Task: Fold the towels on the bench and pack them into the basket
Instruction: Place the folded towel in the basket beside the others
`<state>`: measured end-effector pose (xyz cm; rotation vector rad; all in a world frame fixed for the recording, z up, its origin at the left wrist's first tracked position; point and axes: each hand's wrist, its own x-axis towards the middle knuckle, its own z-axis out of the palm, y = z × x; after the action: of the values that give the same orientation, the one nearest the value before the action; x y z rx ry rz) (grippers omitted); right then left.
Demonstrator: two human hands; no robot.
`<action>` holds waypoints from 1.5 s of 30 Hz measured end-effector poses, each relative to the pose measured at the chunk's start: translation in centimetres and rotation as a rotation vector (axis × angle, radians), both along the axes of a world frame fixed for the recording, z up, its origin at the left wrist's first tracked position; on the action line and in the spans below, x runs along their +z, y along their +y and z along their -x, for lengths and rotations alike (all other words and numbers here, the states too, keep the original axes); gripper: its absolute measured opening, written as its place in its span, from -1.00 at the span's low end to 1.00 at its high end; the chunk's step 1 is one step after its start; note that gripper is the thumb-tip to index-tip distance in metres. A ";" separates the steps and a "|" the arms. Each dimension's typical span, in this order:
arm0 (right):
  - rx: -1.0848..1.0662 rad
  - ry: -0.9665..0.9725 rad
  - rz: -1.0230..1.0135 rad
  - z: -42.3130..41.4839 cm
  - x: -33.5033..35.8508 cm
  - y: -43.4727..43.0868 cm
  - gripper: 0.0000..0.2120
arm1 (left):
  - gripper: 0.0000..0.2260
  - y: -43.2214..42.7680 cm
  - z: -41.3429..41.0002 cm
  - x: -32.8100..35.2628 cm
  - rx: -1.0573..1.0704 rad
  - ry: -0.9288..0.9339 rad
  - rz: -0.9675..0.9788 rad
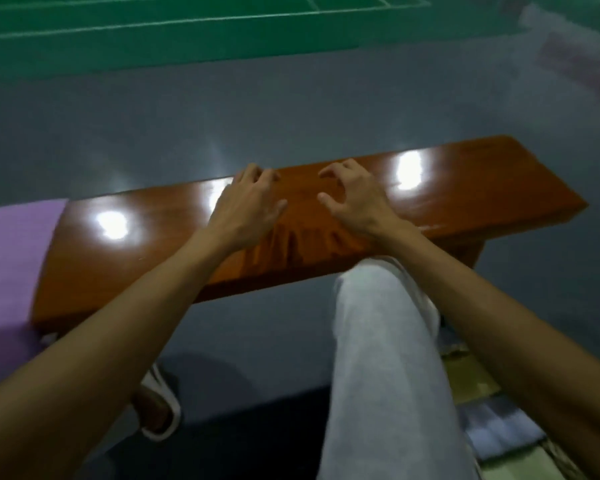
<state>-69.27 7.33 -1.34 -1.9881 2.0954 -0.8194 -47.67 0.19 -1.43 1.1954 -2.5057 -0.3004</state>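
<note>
Logged purple towel [11, 258] at left end of bench [136, 258]: plain lilac, matte, lying flat over the top and hanging past the near left corner. Only partly in frame, cut off at the picture's left side.

Bench top noted as glossy orange-brown wood, three lamp glares along its length.

Left hand [246, 199] seen over mid-bench toward the far edge, back up, fingers bent downward, tips hidden behind the knuckles. Cannot tell whether gripping anything. Right hand [352, 197] seen just beside it, not touching it, clawed: fingers and thumb half bent and spread, nothing between them.

Rust-coloured ridges [291, 244] observed at the near edge between the two wrists. Cloth or motion blur, cannot tell.

Grey trouser leg [378, 358] recorded raised against the near edge, right of centre. White sandal [160, 410] on grey floor [257, 341] below the near edge, toward the left end. Blurred yellowish object [478, 382] near the picture's lower right, with a pale grey bundle [506, 431] on it. Identity not resolved. Green court [187, 36] beyond the far edge.
</note>
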 end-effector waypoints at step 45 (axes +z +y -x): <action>0.220 -0.470 -0.235 -42.6 -4.9 -15.4 -0.91 | -0.87 -5.0 -53.1 -6.6 1.514 0.260 0.172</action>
<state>-26.64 -8.03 -6.28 -1.6662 1.5974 -0.8514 5.43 -4.77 -8.07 2.2985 -0.8669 0.1616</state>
